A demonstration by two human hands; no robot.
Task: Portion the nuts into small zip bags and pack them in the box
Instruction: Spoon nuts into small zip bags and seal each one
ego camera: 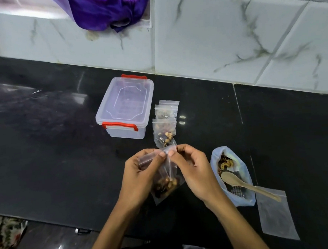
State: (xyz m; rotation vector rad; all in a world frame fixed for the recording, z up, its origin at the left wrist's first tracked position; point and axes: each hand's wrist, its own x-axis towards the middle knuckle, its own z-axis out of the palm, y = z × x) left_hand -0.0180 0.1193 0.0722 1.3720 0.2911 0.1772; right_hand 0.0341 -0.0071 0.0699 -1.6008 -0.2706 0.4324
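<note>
- left hand and right hand: each grip pinched tight, thumb against fingers, on the top edge of a small clear zip bag of mixed nuts, held just above the black table.
- clear plastic box with red latches: lid on, on the table beyond the hands.
- two filled small zip bags: lying just right of the box.

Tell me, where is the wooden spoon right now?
In the head view the wooden spoon lies at the lower right, its bowl resting in the open blue bag of nuts and its handle reaching over an empty zip bag on the black counter.
</note>
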